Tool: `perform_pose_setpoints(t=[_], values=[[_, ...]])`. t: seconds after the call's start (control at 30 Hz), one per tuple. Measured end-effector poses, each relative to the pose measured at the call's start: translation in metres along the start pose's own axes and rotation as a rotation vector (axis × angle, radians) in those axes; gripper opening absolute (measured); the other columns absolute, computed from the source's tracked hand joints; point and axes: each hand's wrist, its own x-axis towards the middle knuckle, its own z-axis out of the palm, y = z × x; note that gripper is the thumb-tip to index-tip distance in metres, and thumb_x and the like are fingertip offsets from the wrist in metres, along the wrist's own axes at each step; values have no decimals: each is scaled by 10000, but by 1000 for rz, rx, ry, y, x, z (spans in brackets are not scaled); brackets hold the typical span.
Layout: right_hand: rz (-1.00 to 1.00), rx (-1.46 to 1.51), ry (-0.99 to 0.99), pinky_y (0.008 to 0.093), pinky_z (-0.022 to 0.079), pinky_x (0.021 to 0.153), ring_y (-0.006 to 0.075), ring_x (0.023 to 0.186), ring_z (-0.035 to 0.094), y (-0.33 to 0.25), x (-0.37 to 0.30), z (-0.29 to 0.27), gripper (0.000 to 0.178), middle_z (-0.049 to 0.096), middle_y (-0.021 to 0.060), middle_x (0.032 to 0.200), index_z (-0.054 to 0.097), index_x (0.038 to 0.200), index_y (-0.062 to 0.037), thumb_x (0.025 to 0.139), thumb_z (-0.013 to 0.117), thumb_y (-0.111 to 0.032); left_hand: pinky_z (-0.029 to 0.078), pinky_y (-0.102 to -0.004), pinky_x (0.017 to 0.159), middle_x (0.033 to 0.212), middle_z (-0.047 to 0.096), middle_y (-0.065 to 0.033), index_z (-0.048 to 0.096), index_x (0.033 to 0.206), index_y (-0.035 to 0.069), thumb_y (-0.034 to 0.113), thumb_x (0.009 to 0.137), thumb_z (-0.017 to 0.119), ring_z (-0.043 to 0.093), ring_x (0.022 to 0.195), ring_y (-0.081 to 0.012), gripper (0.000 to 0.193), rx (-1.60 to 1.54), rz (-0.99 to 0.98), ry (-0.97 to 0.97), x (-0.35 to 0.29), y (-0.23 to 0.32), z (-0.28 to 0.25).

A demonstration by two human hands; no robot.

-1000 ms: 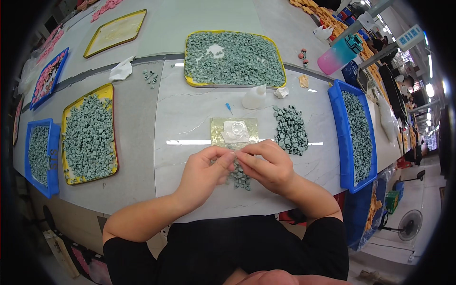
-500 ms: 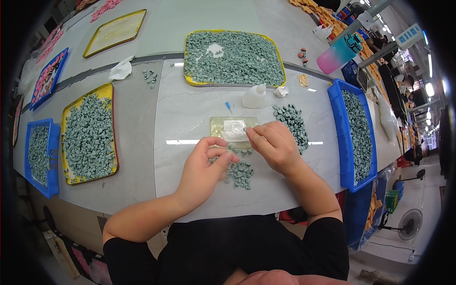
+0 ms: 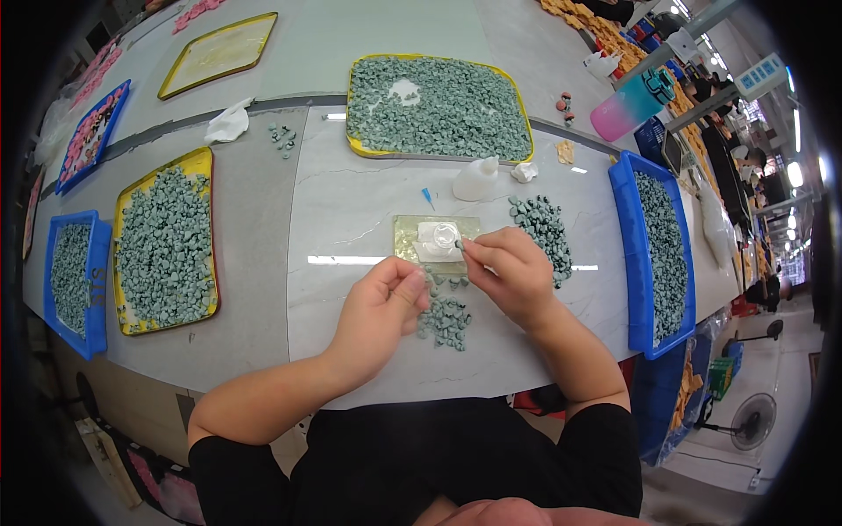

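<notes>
My right hand [image 3: 509, 270] pinches a small grey-green piece [image 3: 460, 246] at the right edge of a clear plate [image 3: 405, 235]. On that plate lies a white sheet [image 3: 428, 249] with a round, shiny clear patch [image 3: 445, 235]. Just left of it my left hand [image 3: 384, 302] is closed, thumb pressed to the fingers; what they hold, if anything, I cannot make out. Below the plate, beside the left fingertips, spreads a small pile of grey-green pieces [image 3: 447, 324]. A second pile, of darker green pieces [image 3: 542, 230], lies beyond my right hand.
A white squeeze bottle [image 3: 476, 180], a blue dispensing tip [image 3: 427, 196] and crumpled tissue [image 3: 524, 172] lie past the plate. Yellow-rimmed trays of green pieces stand at the back [image 3: 438, 105] and left [image 3: 167, 245]. Blue bins flank the table, right [image 3: 624, 210] and left [image 3: 98, 302].
My left hand's spread fingers have closed together beside the small pile. My right hand still pinches its piece by the plate, barely moved. The whole view has shifted slightly.
</notes>
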Motion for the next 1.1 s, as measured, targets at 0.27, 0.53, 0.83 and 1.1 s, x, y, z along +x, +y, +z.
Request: perform_pose_setpoints(t=[0.27, 0.53, 0.83, 1.1], values=[[997, 921, -68, 227, 442, 623, 101, 662, 542, -24, 5, -9, 33, 615, 69, 799, 619, 810, 27, 807, 635, -2, 234, -217, 473, 670, 343, 25, 393, 817, 80, 249, 992, 379, 289, 560, -65, 243, -26, -97, -66, -3, 3, 2], [373, 443, -47, 240, 450, 576, 157, 673, 583, -31, 1, -5, 109, 623, 96, 785, 641, 821, 25, 722, 680, 48, 236, -222, 462, 643, 333, 23, 390, 790, 77, 266, 988, 378, 277, 539, -72, 274, -51, -137, -110, -3, 4, 1], [-76, 220, 26, 296, 465, 567, 220, 659, 576, -32, 4, 0, 244, 603, 103, 784, 641, 847, 39, 618, 722, 67, 235, -221, 460, 639, 335, 25, 391, 785, 76, 265, 988, 376, 272, 534, -71, 278, -67, -153, -152, -6, 6, 2], [-165, 228, 91, 297, 474, 586, 230, 676, 583, -34, 1, 7, 270, 616, 123, 826, 641, 885, 46, 628, 712, 83, 246, -218, 470, 639, 332, 28, 379, 797, 87, 286, 994, 371, 279, 545, -69, 280, -34, -25, -146, -9, -3, 3]])
